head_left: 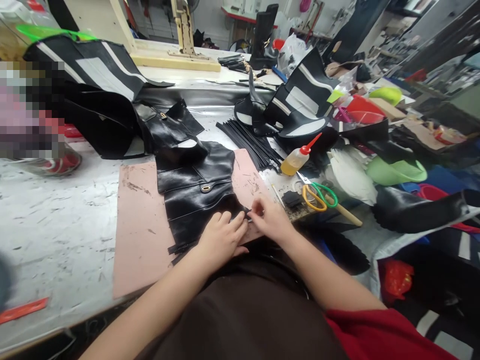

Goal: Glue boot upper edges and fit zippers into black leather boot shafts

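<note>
Head view: found black leather piece spread on pink board atop workbench, near edge under the fingers. Saw left hand laid across that edge, fingers bent and close together, pressing down, thumb set apart; could not tell whether clamping from below. Saw right hand with thumb and forefinger pinching at the right end of the edge; could not tell whether catching leather alone or a thin strip with it. Noted bundle of black strips beyond, squeeze bottle and scissors off to the right, all untouched.

Judged leather soft and floppy from its waves and folds; probably stiffer along the seams and about the oval metal fitting. Expected little weight and no real fragility, but some slip on the glossy face and easy creasing or scratching. Reckoned best held by the near edge: flat fingers to steady, fingertip pinch at the corner, metal fitting left alone.
</note>
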Demonstrator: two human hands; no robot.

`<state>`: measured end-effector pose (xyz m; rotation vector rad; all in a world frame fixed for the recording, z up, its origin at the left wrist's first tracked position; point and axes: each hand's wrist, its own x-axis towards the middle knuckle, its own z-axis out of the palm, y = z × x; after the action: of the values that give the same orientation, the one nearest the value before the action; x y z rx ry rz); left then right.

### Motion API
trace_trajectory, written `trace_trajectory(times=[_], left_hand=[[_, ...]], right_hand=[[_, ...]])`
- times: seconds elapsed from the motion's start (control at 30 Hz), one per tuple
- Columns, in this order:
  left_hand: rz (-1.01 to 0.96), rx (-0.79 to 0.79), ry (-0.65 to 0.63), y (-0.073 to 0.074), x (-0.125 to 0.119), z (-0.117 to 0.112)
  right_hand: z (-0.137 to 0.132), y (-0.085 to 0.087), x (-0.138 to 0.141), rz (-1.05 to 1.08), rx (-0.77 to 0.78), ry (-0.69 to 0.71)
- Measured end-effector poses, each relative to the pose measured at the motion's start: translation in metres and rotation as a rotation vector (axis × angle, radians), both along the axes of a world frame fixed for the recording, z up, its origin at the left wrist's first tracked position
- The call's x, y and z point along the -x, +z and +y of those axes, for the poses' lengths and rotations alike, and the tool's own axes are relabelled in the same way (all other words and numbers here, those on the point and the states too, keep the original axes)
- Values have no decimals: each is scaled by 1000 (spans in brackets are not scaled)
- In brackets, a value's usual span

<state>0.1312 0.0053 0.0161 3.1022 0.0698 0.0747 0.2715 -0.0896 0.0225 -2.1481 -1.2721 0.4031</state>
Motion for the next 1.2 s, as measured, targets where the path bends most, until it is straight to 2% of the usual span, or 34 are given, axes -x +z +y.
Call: trace_trajectory(times=[0.1,0.13,0.17,0.27,0.3,0.33,0.4,0.5,0.63,0.7,0.77,0.87,0.93,1.03,1.2], left_hand=[[-16,-23,-26,2,-5,3],[-18,-26,-30,2,-6,3],[-21,-29,-32,2,-7,4],[-29,-32,-28,1,-8,4],[-36,-31,-25,0,-7,4],[-44,-28,-22,-1,-7,4],[-64,-16,-12,-2,-5,4],[-98,14,11,-4,-2,5],[-126,58,23,-6,3,8],[-131,72,17,-6,4,9],[-139,79,14,-6,4,10],[-145,87,14,-6,3,10],[-148,90,15,-7,3,9],[-159,93,12,-7,4,9],[-169,100,9,-7,5,10]], right_hand=[[-12,11,-1,-56,9,142],[-17,14,-9,-60,53,136],[-22,17,-21,-96,111,71],[-37,20,-74,-429,363,-353],[-41,18,-91,-521,485,-432],[-45,16,-107,-571,602,-463],[-50,13,-129,-607,766,-433],[-58,20,-140,-616,830,-388],[-79,43,-121,-521,786,-510],[-95,45,-99,-341,678,-479],[-110,36,-68,-32,520,-353],[-123,11,-21,491,343,-167],[-120,-4,3,659,298,-117],[-103,-13,20,640,278,-82],[-70,-7,28,518,341,-8]])
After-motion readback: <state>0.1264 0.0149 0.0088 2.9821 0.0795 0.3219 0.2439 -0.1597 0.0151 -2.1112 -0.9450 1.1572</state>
